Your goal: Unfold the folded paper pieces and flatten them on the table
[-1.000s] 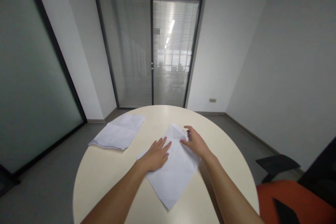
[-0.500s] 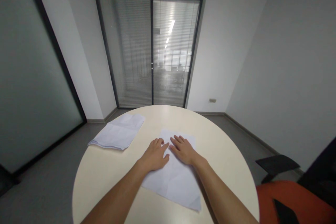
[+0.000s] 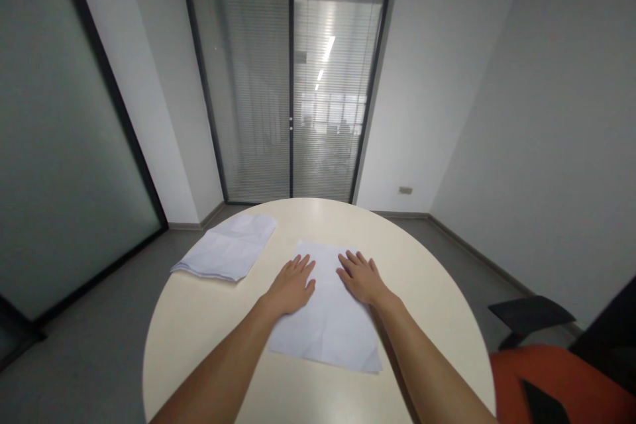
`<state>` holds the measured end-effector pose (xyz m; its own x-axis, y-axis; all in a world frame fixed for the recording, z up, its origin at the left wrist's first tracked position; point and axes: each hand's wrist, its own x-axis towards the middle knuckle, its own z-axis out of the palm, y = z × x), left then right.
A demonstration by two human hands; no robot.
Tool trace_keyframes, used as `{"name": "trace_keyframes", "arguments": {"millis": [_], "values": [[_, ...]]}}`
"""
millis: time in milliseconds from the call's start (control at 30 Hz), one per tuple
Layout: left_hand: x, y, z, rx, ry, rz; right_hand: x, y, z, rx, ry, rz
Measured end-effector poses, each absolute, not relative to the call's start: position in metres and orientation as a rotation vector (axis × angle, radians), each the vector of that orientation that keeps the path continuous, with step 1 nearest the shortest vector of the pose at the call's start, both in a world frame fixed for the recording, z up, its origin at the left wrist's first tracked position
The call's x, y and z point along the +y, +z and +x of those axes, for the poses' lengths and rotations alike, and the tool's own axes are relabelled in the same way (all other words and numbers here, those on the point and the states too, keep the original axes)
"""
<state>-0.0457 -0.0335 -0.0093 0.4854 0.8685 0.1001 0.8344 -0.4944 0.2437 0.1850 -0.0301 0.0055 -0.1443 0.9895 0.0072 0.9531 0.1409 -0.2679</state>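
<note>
Spreading apart, both hands (image 3: pixel 328 281) flatten the sheet (image 3: pixel 325 324).

Both hands, left (image 3: pixel 291 285) and right (image 3: pixel 362 278), have seemingly spread apart across the sheet (image 3: pixel 328 318).

I see round cream table (image 3: pixel 209 338) | paper stack (image 3: pixel 226 254) at its far left | orange chair (image 3: pixel 561 384) on my right | blinded glass door (image 3: pixel 291 93) ahead

Single head-worn camera, looking forward and down, close over round desk (image 3: pixel 199 318), facing glass doors (image 3: pixel 291 93) beyond
</note>
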Motion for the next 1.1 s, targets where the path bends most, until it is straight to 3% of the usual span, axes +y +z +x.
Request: {"name": "trace_keyframes", "arguments": {"millis": [100, 267, 500, 767, 933, 1100], "values": [[-0.031, -0.009, -0.049, 1.625, 0.318, 2.517, -0.033, 0.008, 0.184, -2.241, 0.224, -1.85], [-0.026, -0.009, -0.049, 1.72, 0.428, 2.488, -0.038, 0.011, 0.176, -2.395, 0.408, -1.614], [-0.027, -0.009, -0.05, 1.353, 0.462, 2.563, -0.034, 0.006, 0.18, -2.33, 0.388, -1.727], [-0.026, -0.007, -0.053, 1.472, 0.456, 2.535, -0.035, 0.013, 0.184, -2.45, 0.457, -1.437], [-0.03, 0.003, -0.054, 1.281, 0.571, 2.545, -0.036, 0.015, 0.189, -2.414, 0.494, -1.531], [-0.04, 0.009, -0.053, 1.072, 0.35, 2.549, -0.036, 0.016, 0.194, -2.346, 0.507, -1.641]]}}
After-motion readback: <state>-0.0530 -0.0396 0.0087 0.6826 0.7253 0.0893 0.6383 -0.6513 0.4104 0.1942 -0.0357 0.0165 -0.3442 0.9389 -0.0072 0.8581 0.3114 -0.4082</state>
